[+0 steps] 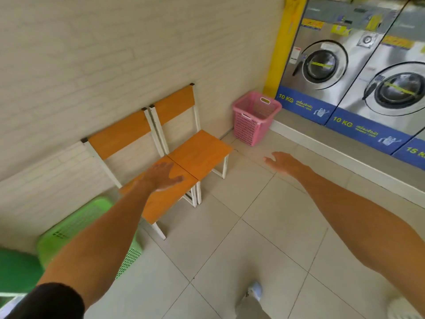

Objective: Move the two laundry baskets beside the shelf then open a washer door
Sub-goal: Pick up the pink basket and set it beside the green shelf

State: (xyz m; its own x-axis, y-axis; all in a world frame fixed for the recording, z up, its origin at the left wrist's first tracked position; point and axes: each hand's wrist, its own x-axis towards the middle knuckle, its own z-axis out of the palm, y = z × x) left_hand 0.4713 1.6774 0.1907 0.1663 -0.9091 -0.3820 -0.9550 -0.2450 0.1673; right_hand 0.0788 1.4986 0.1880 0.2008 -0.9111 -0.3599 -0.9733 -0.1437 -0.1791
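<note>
A pink laundry basket (254, 118) stands upright on the floor in the corner, between the wall and the washers. A light green laundry basket (76, 229) sits against the wall at lower left, partly hidden by my left forearm. My left hand (161, 177) hovers over the near chair's seat, fingers spread, holding nothing. My right hand (284, 162) is stretched out above the floor tiles, short of the pink basket, open and empty. The nearest washer's round door (322, 64) is closed, as is the second washer's door (399, 90).
Two orange chairs (197, 153) with white frames stand side by side against the brick-patterned wall. A raised white step (333, 155) runs under the washers. A dark green object (16, 270) sits at the far left edge. My feet show at the bottom.
</note>
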